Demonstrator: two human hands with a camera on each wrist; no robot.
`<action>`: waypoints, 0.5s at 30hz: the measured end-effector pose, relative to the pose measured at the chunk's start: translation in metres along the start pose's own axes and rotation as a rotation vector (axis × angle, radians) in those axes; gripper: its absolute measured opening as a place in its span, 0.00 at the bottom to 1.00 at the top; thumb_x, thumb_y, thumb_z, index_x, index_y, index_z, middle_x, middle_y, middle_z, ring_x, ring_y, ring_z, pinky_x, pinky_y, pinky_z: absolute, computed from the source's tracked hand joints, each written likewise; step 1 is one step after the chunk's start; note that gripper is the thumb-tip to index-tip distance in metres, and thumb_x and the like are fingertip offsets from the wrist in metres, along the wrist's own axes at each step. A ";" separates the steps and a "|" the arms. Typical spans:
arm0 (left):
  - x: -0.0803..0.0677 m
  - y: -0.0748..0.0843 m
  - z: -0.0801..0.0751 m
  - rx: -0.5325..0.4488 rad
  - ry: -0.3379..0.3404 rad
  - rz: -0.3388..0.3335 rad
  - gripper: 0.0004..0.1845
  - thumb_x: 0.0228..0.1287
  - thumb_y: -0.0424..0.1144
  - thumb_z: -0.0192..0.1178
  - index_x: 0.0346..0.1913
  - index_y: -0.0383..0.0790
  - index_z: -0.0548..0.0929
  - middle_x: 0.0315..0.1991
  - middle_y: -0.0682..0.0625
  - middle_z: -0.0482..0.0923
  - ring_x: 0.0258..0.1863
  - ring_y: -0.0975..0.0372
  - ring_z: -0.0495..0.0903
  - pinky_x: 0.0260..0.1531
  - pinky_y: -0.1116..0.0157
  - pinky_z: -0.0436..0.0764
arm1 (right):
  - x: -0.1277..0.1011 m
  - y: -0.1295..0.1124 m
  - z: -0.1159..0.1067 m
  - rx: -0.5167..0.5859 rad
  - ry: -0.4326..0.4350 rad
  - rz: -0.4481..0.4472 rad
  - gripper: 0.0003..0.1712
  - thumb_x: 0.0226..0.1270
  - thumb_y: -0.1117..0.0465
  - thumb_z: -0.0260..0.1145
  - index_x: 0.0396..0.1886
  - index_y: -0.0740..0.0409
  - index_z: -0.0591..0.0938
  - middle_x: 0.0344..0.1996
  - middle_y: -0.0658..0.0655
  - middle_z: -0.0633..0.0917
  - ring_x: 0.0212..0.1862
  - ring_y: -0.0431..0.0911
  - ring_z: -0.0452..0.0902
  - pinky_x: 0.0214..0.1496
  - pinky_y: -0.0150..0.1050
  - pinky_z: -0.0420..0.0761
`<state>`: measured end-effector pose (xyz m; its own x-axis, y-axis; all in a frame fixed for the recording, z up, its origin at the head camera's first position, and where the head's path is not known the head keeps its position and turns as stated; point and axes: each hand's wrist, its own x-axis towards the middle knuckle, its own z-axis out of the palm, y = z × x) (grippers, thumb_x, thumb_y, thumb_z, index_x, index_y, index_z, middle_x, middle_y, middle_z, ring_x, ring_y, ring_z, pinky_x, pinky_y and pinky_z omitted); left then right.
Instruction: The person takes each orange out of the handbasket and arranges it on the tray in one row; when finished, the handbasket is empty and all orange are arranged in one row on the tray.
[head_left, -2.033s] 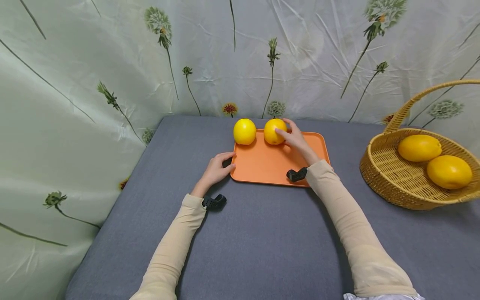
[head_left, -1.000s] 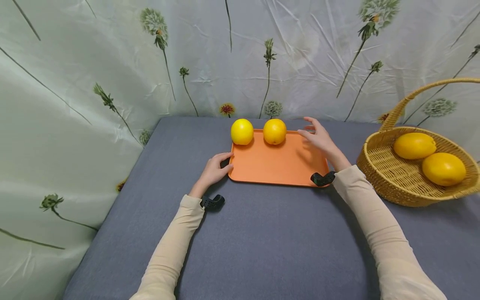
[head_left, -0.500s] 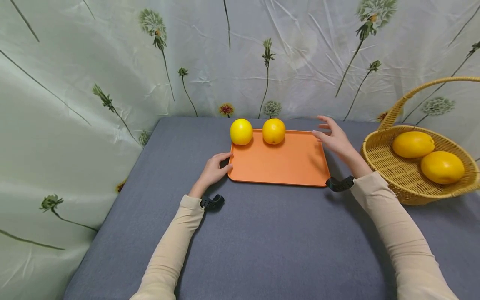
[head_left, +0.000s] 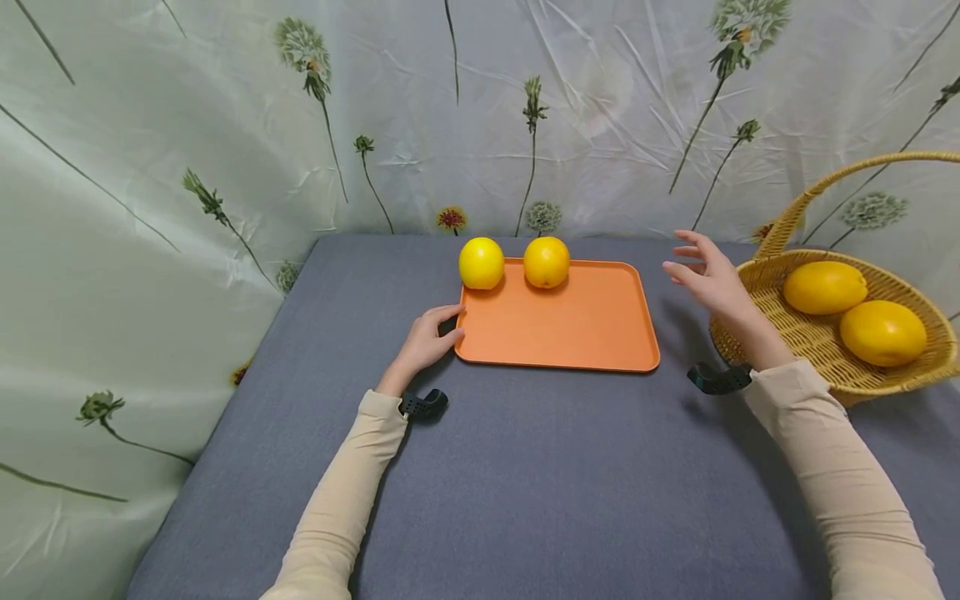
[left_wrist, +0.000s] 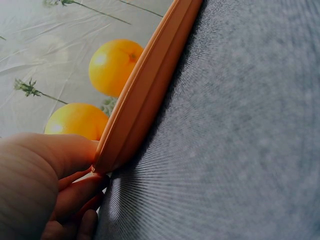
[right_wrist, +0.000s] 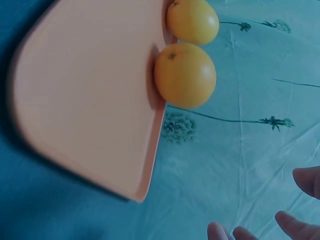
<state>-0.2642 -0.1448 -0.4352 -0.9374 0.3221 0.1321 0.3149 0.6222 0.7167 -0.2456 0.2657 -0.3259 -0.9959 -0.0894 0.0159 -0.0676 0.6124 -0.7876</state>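
My left hand (head_left: 425, 339) holds the left edge of an orange tray (head_left: 570, 333); in the left wrist view the thumb lies against the rim (left_wrist: 132, 95), with the fingers curled lower down. Two round oranges sit along the tray's back edge: a yellower one (head_left: 482, 263) at the back left corner and another (head_left: 547, 262) just right of it. Past the tray's right end, my right hand (head_left: 712, 279) hovers with nothing in it, fingers loosely bent and spread, beside a wicker basket (head_left: 817, 375). Only its fingertips (right_wrist: 295, 227) show in the right wrist view.
Two more yellow-orange fruits, one at the back (head_left: 825, 287) and one nearer (head_left: 883, 333), lie inside the basket, whose tall handle (head_left: 795, 204) arches over it. A dandelion-print curtain (head_left: 600, 108) hangs behind the grey cloth-covered table (head_left: 555, 475).
My right hand has let go of the right-hand orange and moved right, off the tray and up to the basket. The left hand stays on the tray edge.
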 end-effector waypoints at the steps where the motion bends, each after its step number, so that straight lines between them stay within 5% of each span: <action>1: 0.000 0.000 0.000 0.001 0.002 0.002 0.26 0.61 0.35 0.57 0.63 0.34 0.72 0.63 0.38 0.71 0.66 0.47 0.66 0.68 0.50 0.63 | -0.002 0.001 -0.003 -0.007 0.004 -0.010 0.39 0.70 0.49 0.52 0.75 0.53 0.49 0.68 0.71 0.61 0.45 0.27 0.72 0.39 0.14 0.71; 5: 0.000 -0.002 0.000 0.004 0.008 0.006 0.25 0.62 0.36 0.57 0.63 0.34 0.72 0.63 0.38 0.72 0.66 0.47 0.66 0.68 0.50 0.63 | -0.010 0.008 -0.013 -0.033 0.012 -0.002 0.40 0.70 0.48 0.52 0.75 0.52 0.48 0.68 0.72 0.60 0.36 0.15 0.65 0.36 0.13 0.70; 12: 0.000 -0.003 0.002 0.009 0.005 -0.007 0.25 0.62 0.36 0.57 0.63 0.36 0.72 0.63 0.39 0.72 0.67 0.48 0.66 0.68 0.51 0.64 | -0.030 0.021 -0.032 -0.063 0.093 -0.025 0.37 0.70 0.50 0.52 0.75 0.50 0.51 0.65 0.69 0.63 0.38 0.15 0.64 0.36 0.12 0.68; 15: 0.001 -0.003 0.001 0.011 0.010 -0.002 0.25 0.62 0.36 0.57 0.63 0.35 0.73 0.63 0.39 0.72 0.66 0.48 0.67 0.68 0.51 0.64 | -0.039 0.031 -0.043 -0.050 0.130 -0.021 0.35 0.71 0.51 0.52 0.74 0.44 0.51 0.62 0.60 0.66 0.41 0.16 0.64 0.37 0.12 0.66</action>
<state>-0.2657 -0.1455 -0.4381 -0.9394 0.3140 0.1375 0.3147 0.6309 0.7092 -0.2110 0.3217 -0.3249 -0.9935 -0.0018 0.1142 -0.0879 0.6500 -0.7548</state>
